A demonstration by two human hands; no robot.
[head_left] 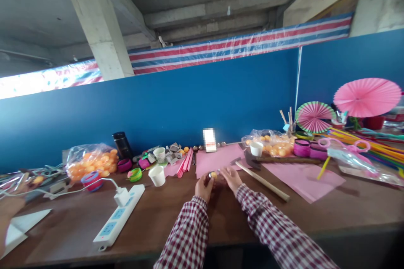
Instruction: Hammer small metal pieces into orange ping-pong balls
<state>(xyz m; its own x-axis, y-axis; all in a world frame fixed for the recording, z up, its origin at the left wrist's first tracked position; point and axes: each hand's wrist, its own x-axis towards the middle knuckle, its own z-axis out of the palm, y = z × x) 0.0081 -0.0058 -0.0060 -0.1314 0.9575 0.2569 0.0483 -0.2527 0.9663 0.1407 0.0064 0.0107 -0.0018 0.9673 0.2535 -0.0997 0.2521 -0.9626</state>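
From the head camera, we see our left hand pinching a small round piece, partly shiny and partly yellow, between thumb and fingers, just above the brown table. Our right hand is beside it, a narrow gap apart, fingers bent and reaching toward the piece; we cannot tell whether they grip anything.

Past our fingertips lies the near edge of a pink paper sheet. Just right of our right hand, a hammer lies slantwise, its wooden handle pointing toward the table's front edge and limiting sideways room. Beyond it, another pink sheet has a corner turned toward us.

To our left, a broad stretch of brown tabletop runs between our checked sleeve and a white power strip, whose lower end sits near the front edge. A white paper cup stands upright above that stretch. Behind everything, a blue partition bounds the far side. At far left, a co-worker's hand shows, blurred.
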